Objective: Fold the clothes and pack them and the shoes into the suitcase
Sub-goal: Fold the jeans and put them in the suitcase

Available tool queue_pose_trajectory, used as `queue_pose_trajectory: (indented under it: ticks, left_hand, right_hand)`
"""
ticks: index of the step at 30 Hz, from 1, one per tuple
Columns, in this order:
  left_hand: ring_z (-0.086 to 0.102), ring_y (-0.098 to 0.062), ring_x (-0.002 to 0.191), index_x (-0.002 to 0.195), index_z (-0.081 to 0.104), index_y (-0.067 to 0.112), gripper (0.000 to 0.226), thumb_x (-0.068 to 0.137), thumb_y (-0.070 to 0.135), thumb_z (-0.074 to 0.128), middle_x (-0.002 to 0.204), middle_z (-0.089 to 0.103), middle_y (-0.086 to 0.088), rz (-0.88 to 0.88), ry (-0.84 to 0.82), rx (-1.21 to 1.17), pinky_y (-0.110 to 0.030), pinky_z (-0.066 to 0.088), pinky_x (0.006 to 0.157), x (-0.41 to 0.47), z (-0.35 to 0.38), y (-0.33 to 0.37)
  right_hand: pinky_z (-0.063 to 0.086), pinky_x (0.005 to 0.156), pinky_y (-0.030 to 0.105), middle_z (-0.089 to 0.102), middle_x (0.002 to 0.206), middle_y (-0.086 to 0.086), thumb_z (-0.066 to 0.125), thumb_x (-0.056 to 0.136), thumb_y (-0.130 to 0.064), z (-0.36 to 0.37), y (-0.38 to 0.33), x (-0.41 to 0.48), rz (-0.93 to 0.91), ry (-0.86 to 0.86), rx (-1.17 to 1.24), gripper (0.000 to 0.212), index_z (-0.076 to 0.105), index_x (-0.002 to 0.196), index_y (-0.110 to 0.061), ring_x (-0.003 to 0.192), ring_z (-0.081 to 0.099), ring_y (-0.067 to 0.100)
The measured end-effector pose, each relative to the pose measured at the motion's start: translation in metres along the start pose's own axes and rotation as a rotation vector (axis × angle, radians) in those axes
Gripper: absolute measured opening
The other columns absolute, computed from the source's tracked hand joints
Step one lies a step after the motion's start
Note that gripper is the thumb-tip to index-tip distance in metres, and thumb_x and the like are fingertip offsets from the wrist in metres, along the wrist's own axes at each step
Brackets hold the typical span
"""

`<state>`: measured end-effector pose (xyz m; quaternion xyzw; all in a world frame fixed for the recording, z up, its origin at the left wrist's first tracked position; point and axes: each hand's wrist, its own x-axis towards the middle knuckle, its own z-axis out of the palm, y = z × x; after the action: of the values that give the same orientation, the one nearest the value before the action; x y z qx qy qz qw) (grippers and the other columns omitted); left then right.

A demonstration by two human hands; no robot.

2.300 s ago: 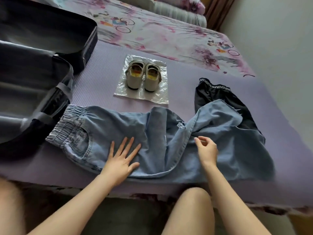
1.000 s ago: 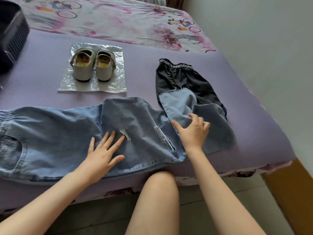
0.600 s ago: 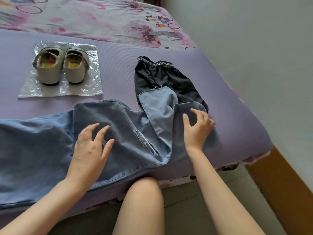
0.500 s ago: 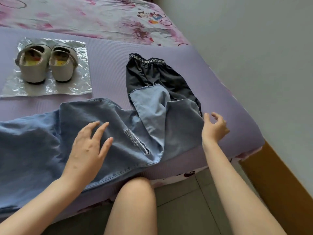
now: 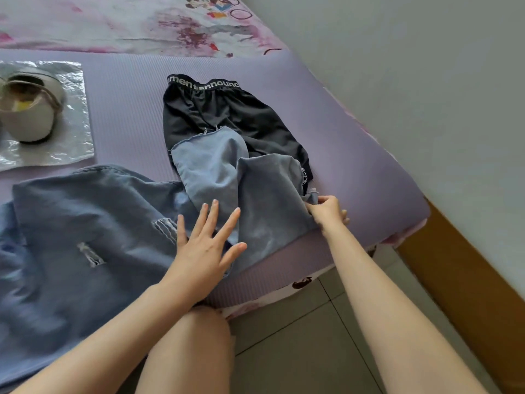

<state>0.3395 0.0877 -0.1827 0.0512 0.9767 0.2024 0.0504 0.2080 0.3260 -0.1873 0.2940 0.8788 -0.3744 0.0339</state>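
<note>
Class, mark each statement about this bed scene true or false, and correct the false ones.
1. The left hand rests, fingers spread, on the light blue denim jeans. True.
2. The jeans' leg ends lie partly over the black shorts with the lettered waistband. True.
3. The right hand pinches the shorts' waistband. False: the right hand pinches a jeans leg hem.
4. The pale beige shoe stands directly on the purple ribbed mat. False: a crinkled silvery sheet lies between shoe and mat.
</note>
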Motion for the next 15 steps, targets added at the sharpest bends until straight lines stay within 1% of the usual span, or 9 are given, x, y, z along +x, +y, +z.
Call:
queue_pose_trajectory:
  ticks: [3, 5, 6, 8, 10, 11, 13, 14, 15]
  left_hand:
    - [-0.031, -0.005, 0.132, 0.138, -0.016, 0.048, 0.081, 0.061, 0.076, -0.013, 0.156, -0.022, 0.003, -0.02, -0.054, -0.02, -0.047, -0.015, 0.112, 0.006, 0.01, 0.006]
    - [-0.03, -0.006, 0.132, 0.142, -0.012, 0.045, 0.083, 0.064, 0.073, -0.011, 0.156, -0.021, 0.003, -0.018, -0.058, -0.005, -0.049, -0.011, 0.113, 0.006, 0.015, 0.005]
    - [-0.03, -0.006, 0.132, 0.143, -0.01, 0.043, 0.084, 0.065, 0.073, -0.01, 0.156, -0.02, 0.002, -0.012, -0.05, 0.0, -0.049, -0.009, 0.114, 0.007, 0.016, 0.004]
    - [-0.03, -0.007, 0.133, 0.145, -0.006, 0.041, 0.083, 0.067, 0.071, -0.008, 0.157, -0.018, 0.0, 0.001, -0.025, -0.006, -0.048, -0.008, 0.115, 0.009, 0.017, 0.004]
    - [-0.03, -0.007, 0.134, 0.146, -0.004, 0.04, 0.084, 0.068, 0.071, -0.007, 0.156, -0.018, 0.002, 0.018, -0.015, -0.008, -0.047, -0.008, 0.115, 0.013, 0.016, 0.007]
    - [-0.03, -0.007, 0.135, 0.146, -0.005, 0.04, 0.084, 0.068, 0.071, -0.008, 0.155, -0.021, 0.004, 0.027, -0.022, -0.004, -0.046, -0.009, 0.115, 0.015, 0.015, 0.01]
    - [-0.031, -0.006, 0.135, 0.145, -0.008, 0.042, 0.083, 0.067, 0.072, -0.009, 0.151, -0.026, 0.008, 0.041, -0.046, -0.017, -0.045, -0.01, 0.115, 0.02, 0.015, 0.015]
    - [-0.03, -0.006, 0.134, 0.145, -0.008, 0.043, 0.083, 0.067, 0.072, -0.01, 0.151, -0.026, 0.009, 0.045, -0.061, -0.025, -0.045, -0.009, 0.115, 0.021, 0.016, 0.017]
    - [-0.03, -0.005, 0.133, 0.145, -0.007, 0.043, 0.084, 0.066, 0.072, -0.01, 0.152, -0.025, 0.009, 0.051, -0.083, -0.017, -0.046, -0.008, 0.115, 0.023, 0.018, 0.018]
  right_hand:
    - [0.029, 0.099, 0.037, 0.065, 0.114, 0.008, 0.072, 0.079, -0.042, 0.0, 0.002, -0.001, -0.029, 0.044, 0.045, 0.034, 0.069, 0.104, -0.02, 0.121, 0.04, 0.03]
    - [0.039, 0.095, 0.037, 0.067, 0.099, 0.005, 0.072, 0.079, -0.039, -0.007, 0.002, 0.007, -0.08, 0.114, 0.133, 0.026, 0.07, 0.096, -0.019, 0.112, 0.047, 0.028]
    - [0.044, 0.089, 0.037, 0.066, 0.093, 0.005, 0.072, 0.08, -0.036, -0.014, 0.001, 0.013, -0.098, 0.169, 0.234, 0.023, 0.068, 0.093, -0.017, 0.105, 0.052, 0.027]
    - [0.046, 0.075, 0.03, 0.061, 0.088, 0.006, 0.07, 0.083, -0.024, -0.037, -0.006, 0.027, -0.112, 0.307, 0.468, 0.016, 0.062, 0.09, -0.012, 0.089, 0.056, 0.023]
    - [0.042, 0.064, 0.019, 0.057, 0.092, 0.005, 0.064, 0.088, -0.016, -0.063, -0.014, 0.038, -0.153, 0.453, 0.577, 0.01, 0.055, 0.092, -0.012, 0.084, 0.053, 0.017]
    - [0.04, 0.063, 0.018, 0.057, 0.094, 0.004, 0.059, 0.091, -0.016, -0.072, -0.016, 0.041, -0.184, 0.494, 0.57, 0.009, 0.051, 0.093, -0.013, 0.084, 0.053, 0.016]
    - [0.04, 0.069, 0.024, 0.057, 0.099, 0.002, 0.05, 0.095, -0.019, -0.075, -0.011, 0.046, -0.194, 0.505, 0.431, 0.005, 0.046, 0.095, -0.017, 0.086, 0.054, 0.017]
    - [0.042, 0.073, 0.029, 0.058, 0.1, 0.004, 0.048, 0.096, -0.019, -0.071, -0.004, 0.048, -0.163, 0.466, 0.321, 0.002, 0.047, 0.096, -0.018, 0.088, 0.056, 0.021]
    - [0.046, 0.076, 0.034, 0.061, 0.1, 0.007, 0.048, 0.094, -0.018, -0.066, 0.008, 0.052, -0.126, 0.39, 0.205, 0.004, 0.05, 0.097, -0.017, 0.092, 0.059, 0.026]
